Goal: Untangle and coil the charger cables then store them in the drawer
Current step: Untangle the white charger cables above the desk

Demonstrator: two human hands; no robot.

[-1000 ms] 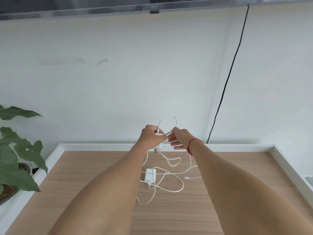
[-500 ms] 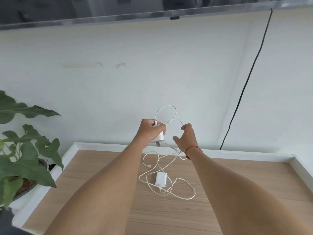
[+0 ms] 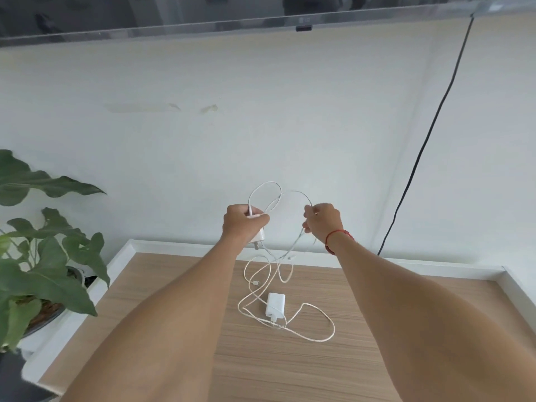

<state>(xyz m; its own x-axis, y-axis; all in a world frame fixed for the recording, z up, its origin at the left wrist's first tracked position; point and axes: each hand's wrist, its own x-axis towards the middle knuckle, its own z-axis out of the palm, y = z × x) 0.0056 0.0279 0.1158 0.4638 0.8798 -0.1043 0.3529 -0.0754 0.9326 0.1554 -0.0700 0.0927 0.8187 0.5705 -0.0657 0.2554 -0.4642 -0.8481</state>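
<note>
The person holds both hands raised above the far edge of the desk (image 3: 377, 329), a light wood top with a raised white rim. The left hand (image 3: 243, 224) is curled round a white charger plug (image 3: 260, 237), whose lower end and metal prongs stick out below the fist. From the top of that fist a thin white cable (image 3: 268, 185) rises and arcs in loops across to the right hand (image 3: 323, 221), which pinches the cable between thumb and fingertips. The two hands are apart, with the loops standing up between them against the wall. Below the right hand the cable hangs down in loose strands that cross one another and reach the desk.

A second charger plug (image 3: 275, 305) lies flat on the desk near its middle, just below the hands in the view. Its own white lead (image 3: 317, 338) curls out to the right in a wide loop and runs back under the plug, tangled with the strands hanging from above. A small connector end (image 3: 255, 283) lies on the wood just beyond the plug.

A red string bracelet (image 3: 338, 235) sits on the right wrist. A potted plant (image 3: 43, 256) with broad green leaves stands off the desk's left edge. A black cord (image 3: 429, 132) runs down the pale wall at the right, and the lower edge of a dark screen (image 3: 303, 27) spans the top.
</note>
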